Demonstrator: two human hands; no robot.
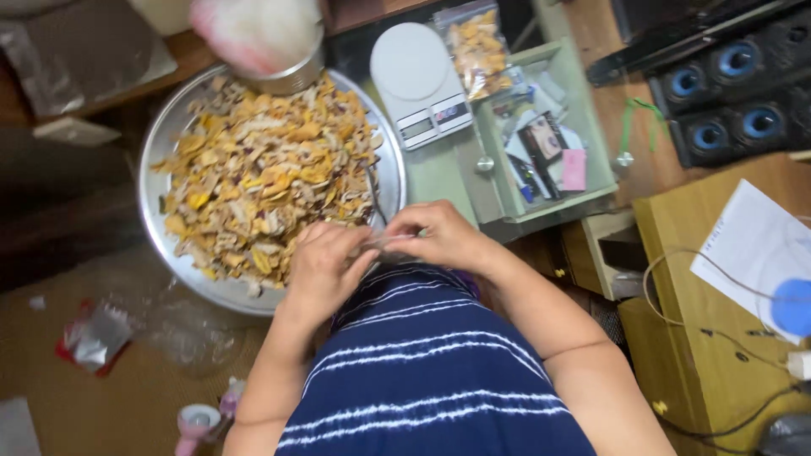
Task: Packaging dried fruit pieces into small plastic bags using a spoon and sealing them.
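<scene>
hands: left hand (323,268) and right hand (439,238) pinch a clear plastic bag (387,244), fingers clamped on it
bag location: just off metal tray (173,135) rim, above lap
bag axis: roughly horizontal, hand to hand
clearance: tight; scale (419,83), drawer (583,127) near

Both forearms bare, elbows bent, angled inward over lap. Left hand (325,266) & right hand (439,236) meet at centre, just above torso; fingers curled, tips pinched together, knuckles up, thumbs tucked under.

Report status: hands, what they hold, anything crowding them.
Left hand and right hand both pinch a small clear bag. Round tray of dried pieces close ahead.
</scene>
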